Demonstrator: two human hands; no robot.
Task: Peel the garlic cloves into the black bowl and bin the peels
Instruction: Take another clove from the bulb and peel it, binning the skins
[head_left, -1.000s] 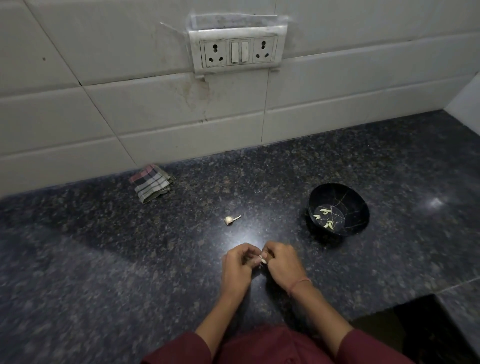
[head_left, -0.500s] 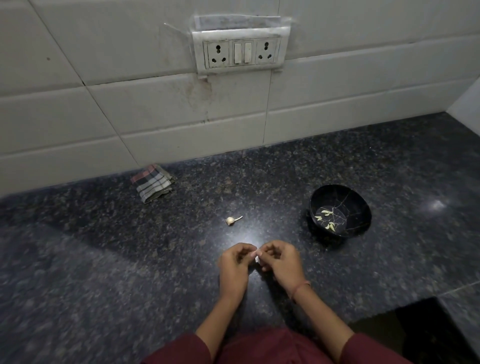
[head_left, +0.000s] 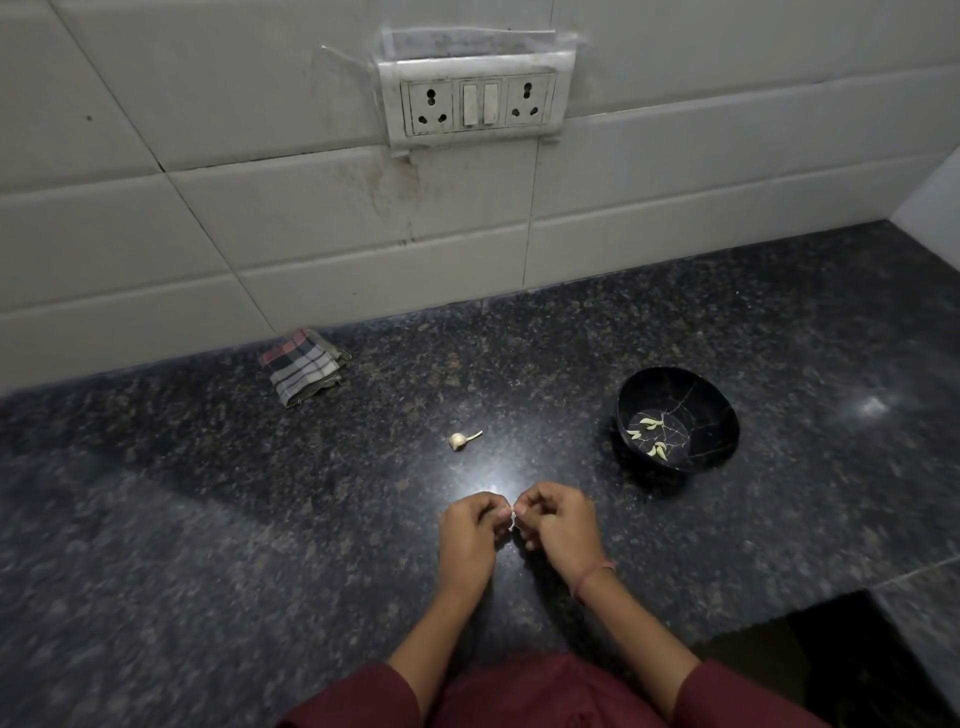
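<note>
Clove deeper in both hands' grip

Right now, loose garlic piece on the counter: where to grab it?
Pinch the garlic piece by its rounded body, from above, across its width. It lies flat on the countertop, thin stalk pointing right toward the black bowl; the stalk looks too slight to hold.
</note>
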